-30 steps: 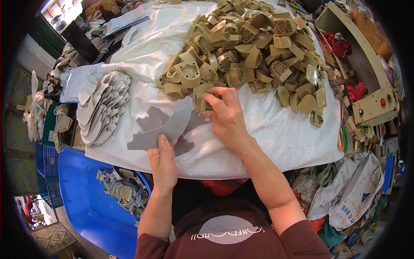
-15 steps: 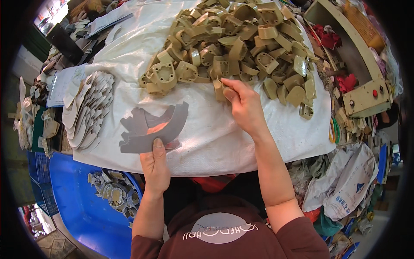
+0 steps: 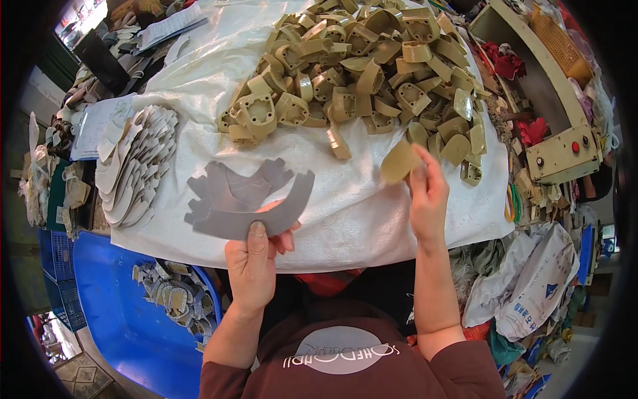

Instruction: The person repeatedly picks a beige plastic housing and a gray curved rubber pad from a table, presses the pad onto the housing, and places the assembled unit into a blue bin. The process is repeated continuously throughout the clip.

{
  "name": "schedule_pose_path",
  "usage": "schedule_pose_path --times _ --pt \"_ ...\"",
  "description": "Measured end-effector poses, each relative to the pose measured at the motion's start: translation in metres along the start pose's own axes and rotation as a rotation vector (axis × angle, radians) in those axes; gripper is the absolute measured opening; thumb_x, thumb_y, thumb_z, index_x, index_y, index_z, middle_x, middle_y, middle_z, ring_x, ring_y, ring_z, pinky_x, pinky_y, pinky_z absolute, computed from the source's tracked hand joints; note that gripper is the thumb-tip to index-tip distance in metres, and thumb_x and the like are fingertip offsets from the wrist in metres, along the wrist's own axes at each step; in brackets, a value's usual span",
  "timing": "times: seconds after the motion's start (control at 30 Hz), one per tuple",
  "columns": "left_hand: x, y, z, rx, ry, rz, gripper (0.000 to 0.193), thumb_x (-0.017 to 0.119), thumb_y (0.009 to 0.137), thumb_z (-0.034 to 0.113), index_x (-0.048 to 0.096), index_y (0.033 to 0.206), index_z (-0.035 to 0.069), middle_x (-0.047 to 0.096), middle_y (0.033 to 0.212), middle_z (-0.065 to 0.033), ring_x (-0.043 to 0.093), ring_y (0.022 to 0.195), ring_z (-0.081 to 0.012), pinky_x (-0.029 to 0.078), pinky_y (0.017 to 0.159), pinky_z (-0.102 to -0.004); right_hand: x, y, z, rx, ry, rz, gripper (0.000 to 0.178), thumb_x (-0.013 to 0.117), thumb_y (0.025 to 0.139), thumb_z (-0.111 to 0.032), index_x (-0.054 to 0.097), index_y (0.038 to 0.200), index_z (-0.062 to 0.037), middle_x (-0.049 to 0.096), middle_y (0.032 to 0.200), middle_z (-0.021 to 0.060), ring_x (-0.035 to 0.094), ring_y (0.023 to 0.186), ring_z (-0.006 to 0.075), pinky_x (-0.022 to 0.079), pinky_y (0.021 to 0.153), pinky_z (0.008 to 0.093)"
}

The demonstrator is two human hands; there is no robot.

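Note:
My left hand point(image 3: 254, 256) pinches a fan of grey curved cover pieces point(image 3: 262, 225), thumb on top and fingers underneath. Their notched edges spread to the left and upward over the white sheet point(image 3: 332, 229). A tan shoe heel point(image 3: 399, 161) is held by its right side in my right hand point(image 3: 428, 193), its smooth rounded face showing. Beyond both hands lies a big heap of similar tan heels point(image 3: 345, 103), several with holes in their flat ends. One heel point(image 3: 337, 141) sticks out at the heap's near edge.
Stacked pale cut pieces point(image 3: 136, 166) lie at the left of the sheet. Below them stands a blue tub point(image 3: 109, 299) with grey-edged scraps point(image 3: 176, 299) in it. A beige machine frame point(image 3: 565, 156) with a red button borders the right side, above white plastic bags point(image 3: 538, 282).
My right hand has moved right and toward me, away from the heap's edge, with a tan heel in it. My left hand has shifted slightly right, and the grey pieces have fanned apart.

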State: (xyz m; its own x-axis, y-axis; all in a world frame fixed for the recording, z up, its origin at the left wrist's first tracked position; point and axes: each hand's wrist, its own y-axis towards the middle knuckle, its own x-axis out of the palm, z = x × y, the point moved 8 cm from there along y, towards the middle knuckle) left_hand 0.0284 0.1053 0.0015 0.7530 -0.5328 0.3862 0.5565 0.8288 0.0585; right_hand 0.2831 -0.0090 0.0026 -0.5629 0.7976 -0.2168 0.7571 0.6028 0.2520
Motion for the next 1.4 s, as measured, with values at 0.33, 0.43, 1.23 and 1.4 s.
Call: schedule_pose_path --times 0.33,0.43,1.23,1.4 --pt "0.022 -0.015 -0.034 -0.218 -0.28 -0.031 0.035 0.041 0.101 0.019 0.054 0.119 -0.008 0.06 0.097 -0.0102 0.05 0.077 -0.0129 0.039 0.068 -0.0256 0.014 -0.039 -0.03 -0.32 -0.673 -0.173 0.038 0.065 0.08 -0.005 0.058 0.117 -0.0075 0.056 0.116 0.0142 0.045 0.109 0.0309 0.043 0.084 0.0333" --pt "0.023 -0.02 -0.035 -0.219 -0.277 0.017 0.032 0.042 0.1 0.016 0.055 0.117 -0.008 0.06 0.105 -0.0116 0.05 0.081 -0.0136 0.04 0.071 -0.0268 0.003 -0.041 -0.034 -0.269 -0.388 -0.208 0.047 0.067 0.075 0.005 0.056 0.119 -0.0096 0.057 0.113 0.0152 0.055 0.096 0.0291 0.047 0.078 0.0336" --pt "0.056 -0.037 -0.02 -0.202 -0.138 -0.067 0.038 0.036 0.101 0.015 0.046 0.128 -0.01 0.055 0.124 -0.0195 0.054 0.114 -0.0236 0.042 0.098 -0.0337 0.046 -0.089 -0.096 -0.738 0.031 -0.183 0.044 0.068 0.068 0.006 0.055 0.107 -0.0089 0.06 0.104 0.0124 0.058 0.085 0.0287 0.049 0.068 0.0363" --pt "0.048 -0.035 -0.018 -0.074 0.092 -0.056 0.039 0.034 0.101 0.017 0.049 0.127 -0.009 0.059 0.12 -0.0166 0.057 0.104 -0.0187 0.044 0.09 -0.0309 0.05 -0.084 -0.102 -0.806 -0.212 -0.143 0.045 0.072 0.065 -0.005 0.056 0.105 -0.0144 0.062 0.1 0.0044 0.051 0.079 0.0222 0.034 0.068 0.0368"
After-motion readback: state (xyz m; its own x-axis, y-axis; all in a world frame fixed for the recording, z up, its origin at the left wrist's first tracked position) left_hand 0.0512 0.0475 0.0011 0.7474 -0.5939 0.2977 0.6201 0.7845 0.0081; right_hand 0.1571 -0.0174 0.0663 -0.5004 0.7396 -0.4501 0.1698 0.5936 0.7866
